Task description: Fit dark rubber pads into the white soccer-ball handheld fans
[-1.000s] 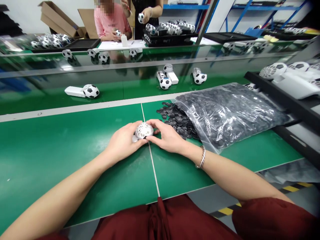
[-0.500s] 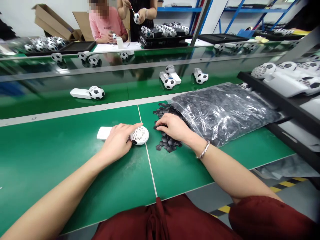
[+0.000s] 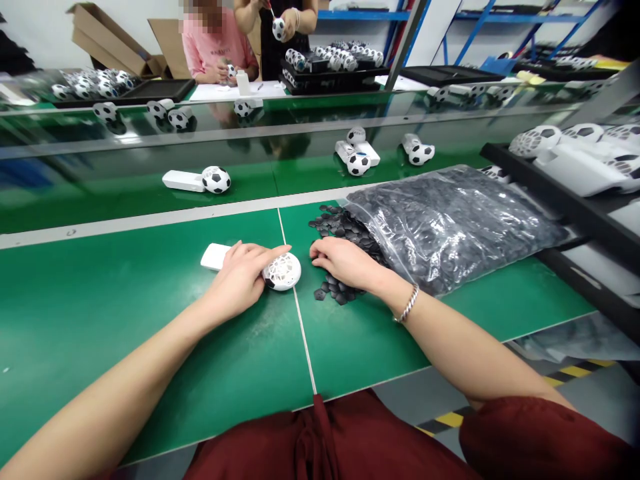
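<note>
My left hand (image 3: 240, 277) is wrapped over a white handle with a soccer-ball head (image 3: 283, 271), lying on the green table. The ball's upward face has a white lattice, and a black patch shows low on its side. The pale handle end sticks out left of my hand. My right hand (image 3: 345, 262) is pinched at the left edge of a pile of small black pentagon pieces (image 3: 340, 290). Its fingertips hide whatever is between them. The pile spills from the mouth of a clear plastic bag (image 3: 460, 227) full of the same dark pieces.
Beyond the table's pale rail (image 3: 150, 220), a green conveyor carries more ball-headed handles (image 3: 216, 180). A black tray (image 3: 565, 180) stacked with white ball-headed parts stands at the right. Across the line, two people (image 3: 220, 50) handle similar balls beside loaded trays (image 3: 330, 70).
My right hand's fingers have drawn together into a tighter pinch at the pile. My left hand stays on the ball-headed handle. Items on the near conveyor have shifted right, those on the far one left.
</note>
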Available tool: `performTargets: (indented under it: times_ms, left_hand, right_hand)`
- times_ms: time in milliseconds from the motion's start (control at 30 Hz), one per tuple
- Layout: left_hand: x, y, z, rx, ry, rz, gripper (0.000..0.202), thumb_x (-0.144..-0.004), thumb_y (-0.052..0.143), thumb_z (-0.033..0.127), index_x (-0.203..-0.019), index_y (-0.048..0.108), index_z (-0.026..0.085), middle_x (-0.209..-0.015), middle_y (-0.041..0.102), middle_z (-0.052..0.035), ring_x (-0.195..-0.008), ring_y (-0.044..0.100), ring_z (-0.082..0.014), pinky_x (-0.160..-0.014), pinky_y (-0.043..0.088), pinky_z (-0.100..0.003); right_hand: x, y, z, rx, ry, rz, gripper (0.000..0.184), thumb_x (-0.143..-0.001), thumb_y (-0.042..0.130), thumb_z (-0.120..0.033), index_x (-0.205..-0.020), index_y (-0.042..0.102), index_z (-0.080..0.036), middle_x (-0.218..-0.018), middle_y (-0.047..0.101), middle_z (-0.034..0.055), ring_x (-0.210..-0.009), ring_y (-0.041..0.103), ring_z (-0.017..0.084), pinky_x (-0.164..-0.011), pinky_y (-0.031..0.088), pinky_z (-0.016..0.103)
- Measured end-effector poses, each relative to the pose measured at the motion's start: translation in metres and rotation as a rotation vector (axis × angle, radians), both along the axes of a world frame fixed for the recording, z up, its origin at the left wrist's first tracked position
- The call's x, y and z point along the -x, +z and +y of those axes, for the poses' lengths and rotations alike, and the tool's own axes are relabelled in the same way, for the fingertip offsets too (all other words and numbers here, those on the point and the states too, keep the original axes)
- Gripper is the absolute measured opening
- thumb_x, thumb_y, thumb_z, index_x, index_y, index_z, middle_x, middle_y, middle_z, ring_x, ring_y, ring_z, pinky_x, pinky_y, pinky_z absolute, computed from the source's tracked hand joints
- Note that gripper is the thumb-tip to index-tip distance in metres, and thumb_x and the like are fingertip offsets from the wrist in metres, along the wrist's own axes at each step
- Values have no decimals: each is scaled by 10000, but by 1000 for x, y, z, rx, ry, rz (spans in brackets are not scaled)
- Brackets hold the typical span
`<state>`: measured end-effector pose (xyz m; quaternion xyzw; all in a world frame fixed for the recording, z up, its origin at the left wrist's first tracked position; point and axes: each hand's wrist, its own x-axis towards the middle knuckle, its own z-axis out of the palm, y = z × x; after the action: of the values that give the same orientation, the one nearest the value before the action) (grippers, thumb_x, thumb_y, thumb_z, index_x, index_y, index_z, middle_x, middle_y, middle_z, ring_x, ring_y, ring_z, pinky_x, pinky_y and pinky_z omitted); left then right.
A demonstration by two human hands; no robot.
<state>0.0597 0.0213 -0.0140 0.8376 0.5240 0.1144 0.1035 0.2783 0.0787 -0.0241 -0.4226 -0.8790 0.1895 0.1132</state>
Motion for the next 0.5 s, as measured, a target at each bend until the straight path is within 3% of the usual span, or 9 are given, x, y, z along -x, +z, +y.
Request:
performTargets:
  times_ms: [167, 333, 500]
  left_hand:
    - [1, 1, 1, 2, -12, 4, 642, -702, 364, 13, -1300, 417, 238, -1075, 593, -54, -1042, 460, -230, -1007, 237, -510]
    - [6, 3, 2, 54, -55, 19, 666, -694, 362, 11, -1304, 406, 272, -1130, 585, -32, -1101, 441, -234, -1024, 213, -526]
    - [7, 1, 2, 59, -46, 28, 678, -703, 339, -2, -1310, 391, 295, -1234, 549, 12, -1184, 372, -251, -1032, 181, -547]
  right_hand:
    - [-2, 5, -6, 3, 48, 157, 166, -860, 447, -134, -937, 587, -179, -881, 642, 26, -757, 562, 133, -715, 423, 276]
    - [0, 5, -7, 74, 29, 337, 130, -816, 539, -126, -919, 614, -155, -846, 645, 30, -747, 575, 112, -711, 453, 251]
    - [1, 7, -10, -177, 166, 399, 80, -809, 583, -179, -833, 659, -171, -822, 608, 39, -807, 550, 140, -769, 446, 292]
